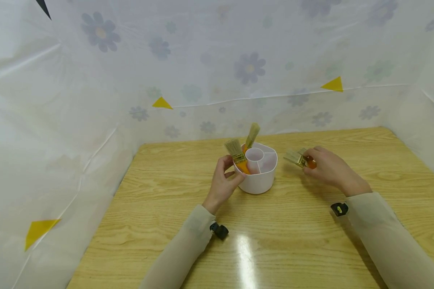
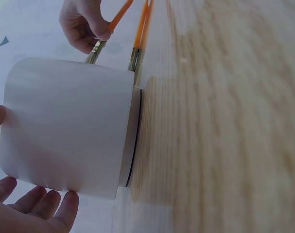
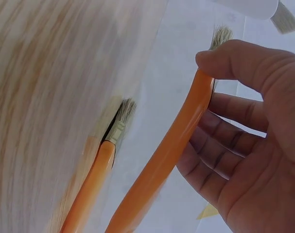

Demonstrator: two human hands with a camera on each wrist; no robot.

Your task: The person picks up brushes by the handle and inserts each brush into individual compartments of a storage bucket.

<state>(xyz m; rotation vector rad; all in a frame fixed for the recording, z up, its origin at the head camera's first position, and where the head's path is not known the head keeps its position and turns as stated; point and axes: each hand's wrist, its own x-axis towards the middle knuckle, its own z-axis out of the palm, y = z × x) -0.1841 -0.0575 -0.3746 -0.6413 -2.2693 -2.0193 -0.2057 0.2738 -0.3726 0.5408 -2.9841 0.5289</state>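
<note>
A white round-cornered organizer (image 1: 256,185) with several compartments and a round middle cup stands on the table. Two paintbrushes lean in it bristles up: a front brush (image 1: 235,149) and a back brush (image 1: 252,134). My left hand (image 1: 222,184) holds the organizer at its left side, fingertips against the wall in the left wrist view. To the right of it, my right hand (image 1: 327,166) pinches an orange-handled paintbrush (image 3: 159,150) between thumb and fingers near its metal band, bristles pointing toward the organizer. Below that, another orange-handled paintbrush (image 3: 91,184) lies on the table.
The wood-grain table (image 1: 159,208) is bordered at the back and sides by a pale flowered plastic sheet (image 1: 202,60). Yellow tape triangles (image 1: 162,103) mark the sheet. A small black camera (image 1: 219,230) is strapped at the left wrist, another camera (image 1: 339,209) at the right.
</note>
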